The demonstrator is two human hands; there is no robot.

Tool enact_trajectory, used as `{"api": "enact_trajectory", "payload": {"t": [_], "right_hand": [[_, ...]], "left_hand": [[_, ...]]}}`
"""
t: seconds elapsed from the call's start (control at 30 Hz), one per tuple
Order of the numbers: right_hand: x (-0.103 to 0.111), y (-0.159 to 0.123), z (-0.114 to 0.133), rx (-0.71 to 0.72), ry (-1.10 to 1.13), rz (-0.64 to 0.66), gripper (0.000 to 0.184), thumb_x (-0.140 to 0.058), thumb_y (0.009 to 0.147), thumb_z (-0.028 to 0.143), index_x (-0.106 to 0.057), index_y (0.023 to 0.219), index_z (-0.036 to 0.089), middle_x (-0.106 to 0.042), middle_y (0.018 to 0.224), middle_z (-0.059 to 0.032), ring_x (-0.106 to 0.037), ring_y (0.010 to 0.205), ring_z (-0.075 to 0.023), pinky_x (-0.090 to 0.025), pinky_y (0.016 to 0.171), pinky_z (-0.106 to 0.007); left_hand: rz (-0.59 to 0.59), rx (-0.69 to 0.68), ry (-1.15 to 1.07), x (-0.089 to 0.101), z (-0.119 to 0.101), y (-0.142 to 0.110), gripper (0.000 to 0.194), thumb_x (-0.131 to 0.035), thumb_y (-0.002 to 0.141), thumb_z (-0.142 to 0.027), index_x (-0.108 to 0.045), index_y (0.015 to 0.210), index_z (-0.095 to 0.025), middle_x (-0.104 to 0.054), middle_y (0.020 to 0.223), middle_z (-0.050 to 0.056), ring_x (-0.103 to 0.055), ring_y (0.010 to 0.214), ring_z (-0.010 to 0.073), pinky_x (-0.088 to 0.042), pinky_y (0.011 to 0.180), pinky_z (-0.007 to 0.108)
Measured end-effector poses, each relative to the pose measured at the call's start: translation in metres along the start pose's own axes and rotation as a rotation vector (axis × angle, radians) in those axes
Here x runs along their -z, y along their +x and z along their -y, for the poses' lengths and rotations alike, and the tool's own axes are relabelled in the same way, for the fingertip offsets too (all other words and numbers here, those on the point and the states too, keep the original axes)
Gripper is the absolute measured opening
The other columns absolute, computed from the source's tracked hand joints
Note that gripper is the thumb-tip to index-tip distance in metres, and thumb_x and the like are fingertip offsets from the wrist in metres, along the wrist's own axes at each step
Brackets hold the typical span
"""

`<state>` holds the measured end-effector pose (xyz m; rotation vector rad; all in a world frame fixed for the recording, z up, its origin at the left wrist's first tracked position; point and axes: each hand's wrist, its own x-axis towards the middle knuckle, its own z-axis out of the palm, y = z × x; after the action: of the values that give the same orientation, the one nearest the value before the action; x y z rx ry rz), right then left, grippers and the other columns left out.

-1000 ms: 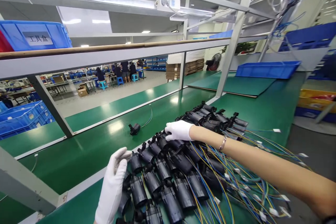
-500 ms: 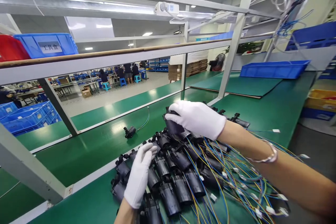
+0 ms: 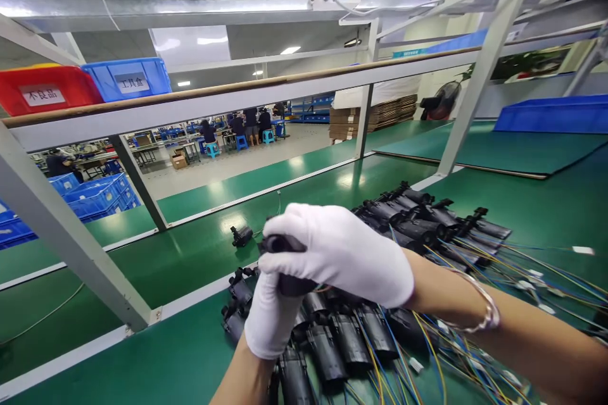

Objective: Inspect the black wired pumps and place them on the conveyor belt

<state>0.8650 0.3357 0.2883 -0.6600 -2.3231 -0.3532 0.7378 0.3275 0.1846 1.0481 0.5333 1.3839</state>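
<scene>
Gripped in my white-gloved right hand is a black cylindrical motor, raised over the pile, its fingers and thumb closed around the top end. My left hand, also gloved in white, comes up from below and meets the motor and the right hand. Its fingers are hidden, so its grip does not show. Under and beside both hands lie several similar black motors in rows. Thin yellow, blue and green wires with white connectors trail from them to the right.
One loose motor lies on the green bench beyond the white strip. Metal frame posts rise at left and right. A red bin and a blue bin stand on the shelf. A blue tray sits at right. People work far behind.
My right hand has carried the motor left and down to my left hand, which was resting open over the pile. The camera view has turned somewhat left.
</scene>
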Motion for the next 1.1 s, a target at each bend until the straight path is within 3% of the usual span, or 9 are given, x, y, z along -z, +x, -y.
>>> {"api": "enact_trajectory", "payload": {"t": [0.17,0.3,0.5,0.6,0.67,0.77,0.9,1.0,1.1], "right_hand": [[-0.005,-0.011,-0.004,-0.340,0.436,0.009,0.026,-0.053,0.097,0.041,-0.068,0.106,0.022,-0.072,0.093,-0.0011,-0.068,0.083,-0.0169,-0.050,0.071,-0.026],[-0.032,-0.045,-0.005,-0.442,0.525,0.153,0.031,-0.046,0.098,0.044,-0.070,0.097,0.023,-0.074,0.093,-0.0023,-0.068,0.087,-0.0196,-0.050,0.075,-0.029],[-0.056,-0.075,0.005,-0.602,0.614,0.267,0.036,-0.045,0.096,0.048,-0.069,0.087,0.023,-0.071,0.083,-0.0010,-0.066,0.078,-0.0189,-0.049,0.072,-0.029],[-0.062,-0.084,0.007,-0.612,0.636,0.242,0.042,-0.041,0.098,0.051,-0.066,0.081,0.022,-0.068,0.077,-0.0011,-0.064,0.072,-0.0185,-0.049,0.068,-0.029],[-0.067,-0.091,0.006,-0.563,0.689,0.199,0.051,-0.034,0.100,0.058,-0.064,0.079,0.022,-0.066,0.074,-0.0021,-0.062,0.068,-0.0188,-0.050,0.066,-0.029],[-0.075,-0.099,0.006,-0.506,0.768,0.144,0.063,-0.024,0.099,0.066,-0.064,0.079,0.022,-0.065,0.073,-0.0044,-0.062,0.066,-0.0209,-0.051,0.063,-0.031],[-0.083,-0.106,0.006,-0.512,0.811,0.096,0.065,-0.025,0.097,0.070,-0.064,0.076,0.023,-0.062,0.070,-0.0049,-0.061,0.065,-0.0232,-0.055,0.064,-0.033],[-0.086,-0.109,0.007,-0.518,0.805,0.104,0.066,-0.024,0.097,0.071,-0.062,0.075,0.022,-0.059,0.069,-0.0037,-0.058,0.063,-0.0215,-0.054,0.062,-0.032],[-0.085,-0.109,0.008,-0.534,0.824,0.121,0.067,-0.022,0.096,0.073,-0.059,0.078,0.020,-0.056,0.069,-0.0028,-0.052,0.059,-0.0181,-0.048,0.053,-0.029]], "left_hand": [[0.126,0.059,-0.333,0.011,-0.011,-0.005,0.070,-0.038,0.087,-0.077,-0.070,0.098,-0.015,-0.065,0.068,0.002,-0.051,0.044,0.0073,-0.044,0.048,0.020],[0.152,0.059,-0.367,0.042,0.004,-0.016,0.074,-0.045,0.081,-0.080,-0.067,0.104,-0.013,-0.069,0.084,0.006,-0.047,0.038,0.0044,-0.027,0.034,0.018],[0.212,0.057,-0.348,0.059,0.021,-0.025,0.077,-0.042,0.080,-0.082,-0.066,0.105,-0.014,-0.068,0.078,0.005,-0.049,0.040,0.0062,-0.023,0.033,0.018],[0.159,0.032,-0.174,0.059,0.018,-0.030,0.077,-0.038,0.082,-0.081,-0.066,0.102,-0.012,-0.065,0.071,0.004,-0.053,0.048,0.0092,-0.037,0.043,0.020],[0.015,-0.044,0.106,0.059,0.016,-0.034,0.062,-0.057,0.082,-0.071,-0.062,0.107,-0.014,-0.067,0.082,0.006,-0.061,0.068,0.0143,-0.050,0.065,0.026],[-0.187,-0.323,0.562,0.060,0.023,-0.035,0.063,-0.086,0.066,-0.032,-0.050,0.118,-0.024,-0.062,0.115,0.007,-0.062,0.099,0.0205,-0.048,0.093,0.035],[-0.184,-0.698,0.806,0.059,0.039,-0.030,0.073,-0.081,0.064,-0.009,-0.040,0.121,-0.032,-0.059,0.118,0.004,-0.062,0.107,0.0216,-0.048,0.096,0.037],[-0.164,-0.734,0.804,0.057,0.043,-0.028,0.075,-0.081,0.063,-0.008,-0.039,0.121,-0.032,-0.059,0.117,0.004,-0.062,0.107,0.0228,-0.049,0.093,0.037],[-0.166,-0.603,0.804,0.057,0.040,-0.031,0.074,-0.083,0.061,-0.009,-0.041,0.119,-0.029,-0.059,0.117,0.006,-0.062,0.107,0.0241,-0.049,0.095,0.039]]}}
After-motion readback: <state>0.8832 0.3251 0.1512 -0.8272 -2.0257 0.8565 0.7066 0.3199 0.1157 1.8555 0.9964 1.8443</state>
